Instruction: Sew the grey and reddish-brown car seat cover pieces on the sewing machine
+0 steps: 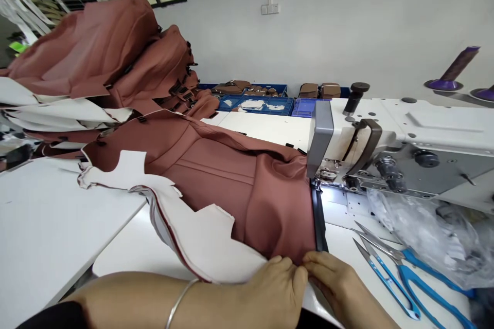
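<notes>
A reddish-brown leather-look cover (216,169), its white backing folded up along the near side, lies across the white table. Its right edge, lined by a black strip (318,216), runs under the needle area of a sewing machine (328,149). At the near end of that edge, my left hand (280,282) is closed on the cover with its fingers bent. Close beside it, my right hand (334,277) pinches the same edge near the black strip. The two hands almost touch, and the fingertips are partly hidden by the material.
Blue-handled scissors (420,282) and blue thread snips (389,277) lie right of my right hand, beside clear plastic bags (420,231). A tall pile of similar covers (96,46) stands at the left. Blue crates (266,103) line the wall; thread spools (455,69) stand at right.
</notes>
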Demonstrator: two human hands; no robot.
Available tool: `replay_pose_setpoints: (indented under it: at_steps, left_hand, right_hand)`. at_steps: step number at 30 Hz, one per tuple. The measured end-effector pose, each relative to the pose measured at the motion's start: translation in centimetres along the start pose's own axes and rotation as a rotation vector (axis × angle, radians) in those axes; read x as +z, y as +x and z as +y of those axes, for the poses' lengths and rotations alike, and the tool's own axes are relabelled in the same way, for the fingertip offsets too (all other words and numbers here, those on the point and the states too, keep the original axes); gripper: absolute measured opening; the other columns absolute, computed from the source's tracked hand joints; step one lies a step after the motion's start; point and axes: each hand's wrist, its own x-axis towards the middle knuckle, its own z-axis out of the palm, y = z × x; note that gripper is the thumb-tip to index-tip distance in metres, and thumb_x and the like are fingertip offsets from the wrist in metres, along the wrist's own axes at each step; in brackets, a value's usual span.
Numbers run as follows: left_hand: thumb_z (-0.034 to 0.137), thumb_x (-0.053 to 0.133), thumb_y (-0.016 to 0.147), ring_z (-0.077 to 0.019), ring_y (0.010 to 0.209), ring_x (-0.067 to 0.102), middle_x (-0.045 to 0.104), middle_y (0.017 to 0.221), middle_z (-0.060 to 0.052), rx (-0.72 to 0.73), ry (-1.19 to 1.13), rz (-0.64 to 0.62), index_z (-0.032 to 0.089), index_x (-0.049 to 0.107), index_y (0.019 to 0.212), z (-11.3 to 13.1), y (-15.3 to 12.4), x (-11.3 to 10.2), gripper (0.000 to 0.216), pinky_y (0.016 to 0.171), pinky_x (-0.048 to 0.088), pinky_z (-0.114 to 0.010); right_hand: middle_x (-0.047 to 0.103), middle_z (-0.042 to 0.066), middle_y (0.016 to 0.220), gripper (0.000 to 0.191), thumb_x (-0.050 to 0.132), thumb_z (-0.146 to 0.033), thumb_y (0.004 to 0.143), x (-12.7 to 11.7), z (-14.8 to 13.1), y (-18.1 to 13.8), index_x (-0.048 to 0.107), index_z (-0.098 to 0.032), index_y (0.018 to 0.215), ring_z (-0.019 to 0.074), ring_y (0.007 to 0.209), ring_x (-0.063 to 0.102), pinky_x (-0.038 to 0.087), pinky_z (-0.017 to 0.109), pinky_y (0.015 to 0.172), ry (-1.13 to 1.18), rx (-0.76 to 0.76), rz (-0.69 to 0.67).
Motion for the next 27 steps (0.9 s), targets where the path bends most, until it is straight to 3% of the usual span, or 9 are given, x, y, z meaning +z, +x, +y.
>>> replay_pose_setpoints:
  at_steps: [3, 6, 9, 12, 16, 19, 22, 25, 27]
  left_hand:
    - [0.022, 0.052, 0.077, -0.0197, 0.072, 0.049, 0.055, 0.084, -0.008, 0.006, 0.018, -0.081, 0.010, 0.052, 0.092, -1.0, -0.8, -2.9, 0.020, 0.070, 0.039, -0.036]
    - [0.020, 0.051, 0.077, -0.0224, 0.077, 0.050, 0.057, 0.086, -0.009, -0.046, 0.052, -0.067, 0.010, 0.054, 0.090, -1.8, -1.3, -4.3, 0.017, 0.074, 0.040, -0.040]
    - [0.022, 0.055, 0.076, -0.0204, 0.076, 0.050, 0.059, 0.086, -0.008, 0.006, 0.007, -0.098, 0.010, 0.056, 0.090, -1.9, -1.4, -4.3, 0.018, 0.073, 0.041, -0.036]
    - [0.023, 0.057, 0.077, -0.0188, 0.075, 0.052, 0.061, 0.087, -0.007, 0.088, -0.014, -0.120, 0.011, 0.057, 0.088, -1.3, -1.2, -3.3, 0.017, 0.070, 0.042, -0.032]
    - [0.019, 0.053, 0.081, -0.0176, 0.071, 0.054, 0.063, 0.081, -0.007, 0.129, 0.043, -0.106, 0.010, 0.059, 0.084, -1.0, -1.5, -3.2, 0.011, 0.064, 0.041, -0.031]
    - [0.022, 0.059, 0.075, -0.0155, 0.063, 0.050, 0.060, 0.077, -0.005, 0.275, 0.012, -0.101, 0.012, 0.058, 0.079, -2.6, -1.3, -6.0, 0.010, 0.057, 0.037, -0.031]
    - [0.021, 0.058, 0.075, -0.0170, 0.063, 0.048, 0.057, 0.073, -0.005, 0.210, 0.000, 0.009, 0.013, 0.056, 0.078, -4.3, 1.1, -8.5, 0.008, 0.060, 0.038, -0.032]
    - [0.024, 0.052, 0.083, -0.0194, 0.076, 0.052, 0.060, 0.084, -0.009, 0.224, -0.014, 0.028, 0.012, 0.059, 0.084, -4.5, 5.5, -7.5, 0.014, 0.067, 0.039, -0.032]
    - [0.041, 0.050, 0.085, -0.0255, 0.092, 0.053, 0.060, 0.100, -0.016, 0.222, 0.039, -0.011, 0.010, 0.062, 0.094, -3.9, 8.2, -5.2, 0.035, 0.077, 0.040, -0.037]
  right_hand:
    - [0.057, 0.005, 0.090, 0.025, 0.038, -0.010, 0.089, 0.2, 0.2, 0.6, 0.060, -0.019, 0.089, 0.0111, 0.080, 0.058, 0.046, 0.019, 0.070, 0.090, 0.099, -0.039]
    - [0.054, 0.001, 0.083, 0.023, 0.041, -0.008, 0.086, -0.5, 0.5, 1.5, 0.057, -0.019, 0.074, 0.0092, 0.072, 0.054, 0.042, 0.018, 0.064, 0.078, 0.105, -0.118]
    - [0.051, -0.001, 0.077, 0.021, 0.047, -0.004, 0.083, -0.8, 0.0, 2.7, 0.050, -0.018, 0.067, 0.0085, 0.063, 0.049, 0.034, 0.021, 0.056, -0.107, 0.096, -0.222]
    - [0.052, -0.001, 0.076, 0.017, 0.052, -0.006, 0.082, -0.1, -0.9, 3.6, 0.049, -0.019, 0.072, 0.0115, 0.060, 0.046, 0.030, 0.026, 0.053, -0.391, -0.009, -0.232]
    - [0.052, 0.000, 0.073, 0.014, 0.053, -0.008, 0.080, 2.1, -1.7, 3.2, 0.047, -0.020, 0.075, 0.0163, 0.063, 0.047, 0.033, 0.029, 0.056, -0.557, -0.212, -0.119]
    - [0.055, 0.004, 0.074, 0.013, 0.046, -0.007, 0.077, 4.2, -2.3, 1.6, 0.051, -0.019, 0.073, 0.0201, 0.065, 0.049, 0.035, 0.032, 0.056, -0.676, -0.263, 0.098]
    - [0.060, 0.012, 0.077, 0.020, 0.042, -0.006, 0.071, 6.3, -3.1, 0.3, 0.059, -0.015, 0.074, 0.0236, 0.067, 0.051, 0.034, 0.034, 0.052, -0.861, -0.191, 0.227]
    - [0.063, 0.016, 0.078, 0.026, 0.043, -0.005, 0.069, 7.8, -3.6, -0.5, 0.066, -0.010, 0.080, 0.0242, 0.072, 0.055, 0.036, 0.033, 0.051, -1.002, -0.107, 0.262]
    - [0.065, 0.016, 0.081, 0.027, 0.044, -0.004, 0.071, 8.1, -3.6, -0.9, 0.067, -0.009, 0.084, 0.0232, 0.072, 0.056, 0.038, 0.032, 0.052, -1.029, -0.088, 0.305]
